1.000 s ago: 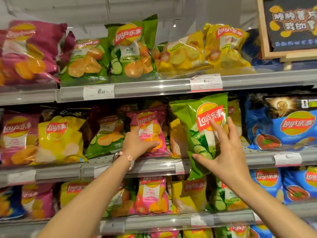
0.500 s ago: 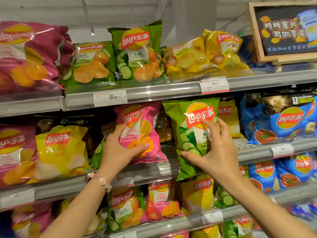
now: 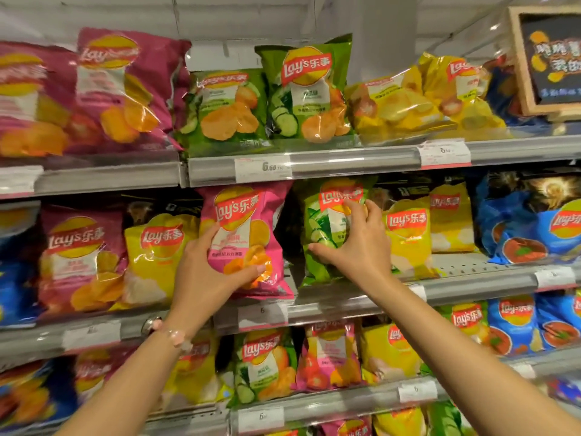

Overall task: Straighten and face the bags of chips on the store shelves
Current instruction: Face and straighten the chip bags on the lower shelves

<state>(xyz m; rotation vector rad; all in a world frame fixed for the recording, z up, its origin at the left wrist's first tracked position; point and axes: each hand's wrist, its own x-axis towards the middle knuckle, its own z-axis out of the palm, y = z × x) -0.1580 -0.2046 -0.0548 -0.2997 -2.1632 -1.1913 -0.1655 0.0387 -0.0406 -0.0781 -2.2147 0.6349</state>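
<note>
A pink chip bag [image 3: 248, 221] stands upright on the middle shelf [image 3: 471, 286], label facing out. My left hand [image 3: 210, 272] grips its lower left side, thumb across the front near the bottom. Right beside it a green cucumber chip bag [image 3: 323, 221] stands upright. My right hand [image 3: 355, 243] holds its front, with the fingers curled over the logo and the thumb low on the bag. Yellow bags [image 3: 408, 237] sit just right of the green one.
The top shelf [image 3: 361, 160] carries maroon, green and yellow bags, some leaning. Maroon and yellow bags [image 3: 157, 256] fill the middle shelf's left, blue bags [image 3: 534, 228] its right. A framed chalkboard sign [image 3: 547, 61] hangs at upper right. More bags line the lower shelf [image 3: 345, 404].
Both hands have lifted their bags and set them upright further back on the middle shelf. The green bag moved right next to the yellow ones, and my view has shifted closer.
</note>
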